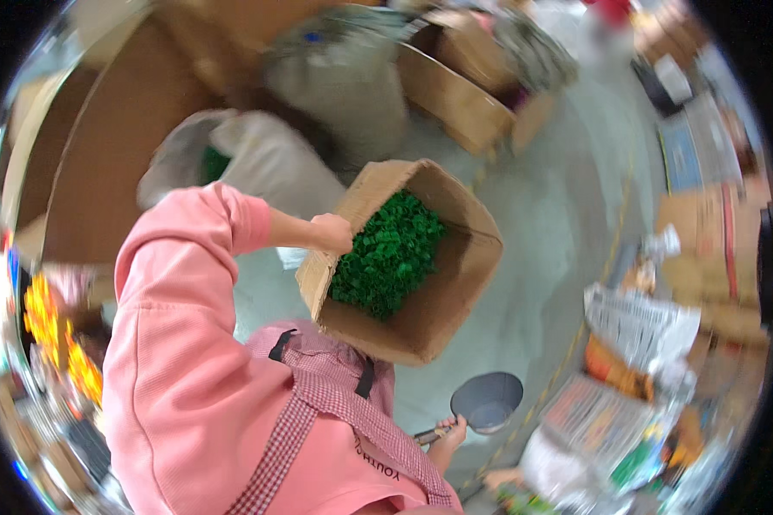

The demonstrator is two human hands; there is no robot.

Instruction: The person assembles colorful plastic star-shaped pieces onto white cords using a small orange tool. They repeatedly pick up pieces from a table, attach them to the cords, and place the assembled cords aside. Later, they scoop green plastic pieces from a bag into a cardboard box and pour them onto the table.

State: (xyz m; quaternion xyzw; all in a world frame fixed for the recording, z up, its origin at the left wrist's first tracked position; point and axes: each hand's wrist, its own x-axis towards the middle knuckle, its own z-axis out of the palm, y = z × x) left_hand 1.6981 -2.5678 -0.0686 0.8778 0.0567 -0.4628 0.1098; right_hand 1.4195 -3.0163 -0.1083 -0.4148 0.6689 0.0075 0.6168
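My left hand (331, 233) is closed on the left rim of an open cardboard box (455, 292), fingers over the edge. The box is tilted, its mouth turned up toward me. Many small bright green pieces (391, 253), curly and leaf-like, are heaped against its left wall; their exact kind is too blurred to tell. Low and to the right, my right hand (447, 429) grips the handle of a grey scoop (487, 402) with a deep round bowl. The scoop hangs over the floor, apart from the box, and no green pieces show in it.
Whitish woven sacks (275, 159) stand beyond my left arm, one with green inside. A larger full sack (339, 77) and an open carton (459, 90) lie farther off. Bags and packages (640, 326) line the right, past a yellow floor line (614, 249).
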